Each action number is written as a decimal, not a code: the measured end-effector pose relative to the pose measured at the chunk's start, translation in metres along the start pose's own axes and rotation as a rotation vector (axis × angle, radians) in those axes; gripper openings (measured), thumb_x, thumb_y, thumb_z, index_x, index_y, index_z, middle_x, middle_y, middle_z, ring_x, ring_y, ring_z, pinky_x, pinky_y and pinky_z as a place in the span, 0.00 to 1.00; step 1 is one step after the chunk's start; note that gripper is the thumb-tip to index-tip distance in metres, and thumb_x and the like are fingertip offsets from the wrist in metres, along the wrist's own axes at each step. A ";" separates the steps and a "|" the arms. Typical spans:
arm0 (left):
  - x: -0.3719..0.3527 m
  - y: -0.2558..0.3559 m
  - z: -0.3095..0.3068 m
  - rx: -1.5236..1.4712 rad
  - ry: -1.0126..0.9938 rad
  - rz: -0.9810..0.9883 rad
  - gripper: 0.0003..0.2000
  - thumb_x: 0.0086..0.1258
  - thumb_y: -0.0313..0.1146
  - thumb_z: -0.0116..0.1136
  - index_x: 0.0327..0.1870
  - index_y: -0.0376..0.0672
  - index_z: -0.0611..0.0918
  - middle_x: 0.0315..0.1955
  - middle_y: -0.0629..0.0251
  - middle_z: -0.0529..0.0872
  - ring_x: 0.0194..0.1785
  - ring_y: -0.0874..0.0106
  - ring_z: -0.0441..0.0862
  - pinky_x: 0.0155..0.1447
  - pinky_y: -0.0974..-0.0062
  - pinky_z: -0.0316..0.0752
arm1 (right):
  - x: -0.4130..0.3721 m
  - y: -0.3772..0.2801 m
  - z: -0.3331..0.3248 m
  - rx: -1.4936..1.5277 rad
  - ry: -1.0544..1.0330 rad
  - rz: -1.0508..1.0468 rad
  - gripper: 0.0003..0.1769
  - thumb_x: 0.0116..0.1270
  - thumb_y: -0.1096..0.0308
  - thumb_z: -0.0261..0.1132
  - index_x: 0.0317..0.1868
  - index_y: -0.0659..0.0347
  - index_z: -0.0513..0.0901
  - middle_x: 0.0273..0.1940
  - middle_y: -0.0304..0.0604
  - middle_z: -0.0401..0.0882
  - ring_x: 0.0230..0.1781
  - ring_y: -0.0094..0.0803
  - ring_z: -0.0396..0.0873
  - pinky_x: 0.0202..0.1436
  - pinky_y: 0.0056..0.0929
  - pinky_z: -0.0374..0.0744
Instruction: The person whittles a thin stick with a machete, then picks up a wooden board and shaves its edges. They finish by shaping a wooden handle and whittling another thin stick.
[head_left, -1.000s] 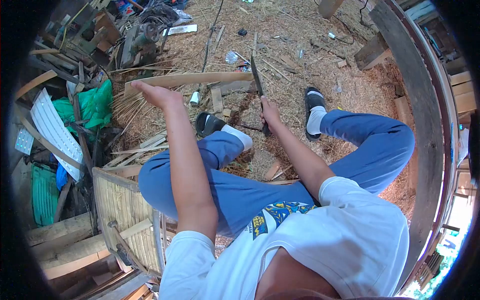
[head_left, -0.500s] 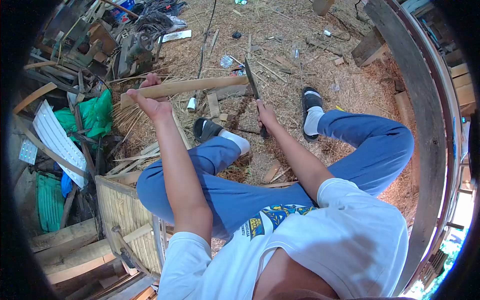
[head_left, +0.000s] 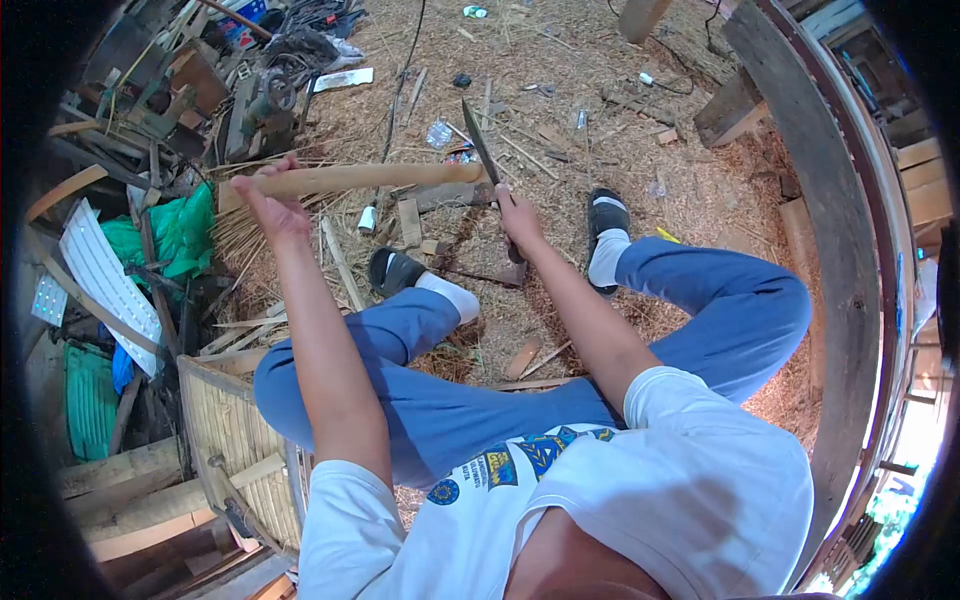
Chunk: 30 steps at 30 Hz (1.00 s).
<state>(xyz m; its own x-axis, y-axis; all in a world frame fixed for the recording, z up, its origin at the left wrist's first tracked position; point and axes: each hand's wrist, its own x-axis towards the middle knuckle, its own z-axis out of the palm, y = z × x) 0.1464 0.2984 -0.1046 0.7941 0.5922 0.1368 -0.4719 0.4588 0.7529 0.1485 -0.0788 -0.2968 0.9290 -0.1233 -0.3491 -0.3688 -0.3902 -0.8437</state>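
My left hand (head_left: 274, 208) grips the left end of a pale wooden strip (head_left: 370, 179), with the thumb on the near side and fingers behind it. The strip lies nearly level across the view, and its rounded right end comes right up to the blade of a machete (head_left: 480, 140). My right hand (head_left: 516, 217) is closed around the machete's handle, the dark blade pointing up and tilted left. Below the strip, a short wooden block (head_left: 452, 192) lies on the ground between my feet.
Wood shavings (head_left: 560, 100) and offcuts cover the ground. A woven bamboo panel (head_left: 235, 410) stands by my left knee, and a green plastic sheet (head_left: 170, 235) lies beyond it. On the right runs a long weathered beam (head_left: 845, 200). A white cup (head_left: 367, 219) sits near my left foot.
The machete blade has tilted further to the left, its tip moving away from upright. The wooden strip has turned slightly in my left hand. The whole view has shifted a little.
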 end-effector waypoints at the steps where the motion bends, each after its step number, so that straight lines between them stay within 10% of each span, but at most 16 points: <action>1: 0.008 -0.002 -0.001 0.005 -0.026 0.017 0.33 0.70 0.71 0.53 0.33 0.41 0.77 0.33 0.56 0.86 0.44 0.57 0.84 0.63 0.57 0.77 | -0.002 0.001 0.003 -0.041 0.000 -0.013 0.35 0.76 0.34 0.53 0.31 0.61 0.81 0.15 0.37 0.69 0.10 0.30 0.69 0.17 0.34 0.69; 4: 0.025 -0.006 -0.011 0.139 0.026 0.051 0.32 0.71 0.69 0.55 0.33 0.42 0.78 0.32 0.57 0.86 0.42 0.59 0.84 0.60 0.57 0.78 | -0.002 0.013 0.009 0.002 -0.081 -0.004 0.35 0.77 0.34 0.53 0.32 0.61 0.81 0.15 0.37 0.69 0.10 0.30 0.68 0.16 0.34 0.68; 8: 0.027 -0.015 -0.029 0.054 0.059 0.084 0.31 0.71 0.68 0.56 0.33 0.42 0.79 0.34 0.56 0.87 0.43 0.58 0.85 0.58 0.58 0.79 | -0.004 0.035 0.008 0.013 -0.191 0.143 0.39 0.75 0.33 0.52 0.39 0.67 0.84 0.28 0.57 0.83 0.28 0.48 0.84 0.38 0.47 0.79; 12: 0.007 -0.005 0.022 -0.012 0.058 0.172 0.34 0.67 0.71 0.57 0.32 0.40 0.81 0.46 0.54 0.89 0.50 0.55 0.86 0.64 0.58 0.78 | -0.010 0.037 0.011 0.109 -0.206 0.203 0.38 0.76 0.32 0.52 0.28 0.63 0.76 0.18 0.44 0.74 0.12 0.38 0.73 0.20 0.40 0.72; 16: 0.022 -0.001 0.002 -0.200 -0.260 -0.044 0.33 0.65 0.72 0.58 0.30 0.43 0.79 0.32 0.62 0.82 0.38 0.67 0.79 0.48 0.65 0.75 | -0.017 0.031 0.003 0.513 -0.408 0.467 0.36 0.75 0.31 0.51 0.28 0.57 0.70 0.16 0.36 0.68 0.10 0.31 0.66 0.17 0.37 0.68; 18: 0.020 -0.007 -0.001 -0.136 -0.093 0.006 0.32 0.64 0.73 0.59 0.27 0.46 0.77 0.24 0.68 0.75 0.30 0.71 0.73 0.43 0.67 0.71 | -0.018 0.024 -0.004 0.724 -0.523 0.554 0.34 0.76 0.30 0.51 0.28 0.55 0.69 0.16 0.35 0.66 0.10 0.29 0.63 0.16 0.35 0.66; 30: 0.015 -0.005 -0.013 -0.100 0.085 0.076 0.28 0.65 0.67 0.65 0.22 0.51 0.73 0.17 0.74 0.73 0.23 0.75 0.71 0.36 0.71 0.71 | 0.016 0.049 0.023 -0.093 -0.024 -0.012 0.41 0.75 0.31 0.52 0.29 0.65 0.82 0.22 0.50 0.79 0.24 0.45 0.80 0.37 0.47 0.76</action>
<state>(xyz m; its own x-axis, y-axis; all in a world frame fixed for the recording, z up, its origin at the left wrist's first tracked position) 0.1557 0.3135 -0.1145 0.7215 0.6795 0.1331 -0.5685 0.4716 0.6741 0.1443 -0.0787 -0.3532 0.9320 -0.0968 -0.3493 -0.3517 -0.4743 -0.8070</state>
